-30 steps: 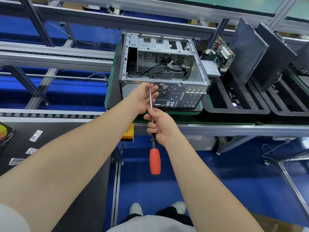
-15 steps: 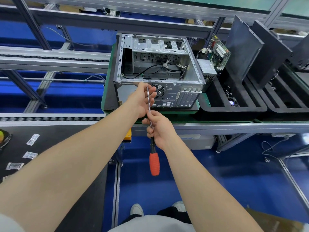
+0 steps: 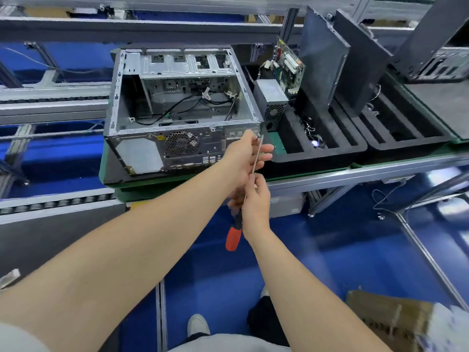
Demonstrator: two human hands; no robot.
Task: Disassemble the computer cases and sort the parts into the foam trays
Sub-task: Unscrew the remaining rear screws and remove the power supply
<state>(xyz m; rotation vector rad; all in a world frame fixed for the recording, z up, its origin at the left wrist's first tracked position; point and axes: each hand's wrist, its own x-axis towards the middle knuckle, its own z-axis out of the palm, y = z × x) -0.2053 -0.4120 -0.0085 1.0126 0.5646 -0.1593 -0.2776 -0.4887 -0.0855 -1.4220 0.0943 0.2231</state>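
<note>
Your screwdriver (image 3: 233, 237) lies on a long slant. Its orange handle is low at centre frame and its tip points up and slightly right, at the top right corner of the computer case (image 3: 142, 153) rear panel. Your right hand (image 3: 255, 199) wraps the shaft just above the handle. Your left hand (image 3: 243, 154), nearer the case, lightly pinches the shaft close to the tip. The case sits at upper centre, open side up, rear panel facing you, with its length running away from you. The screw is too small to make out. The foam tray (image 3: 355, 146) sits just right of the case.
</note>
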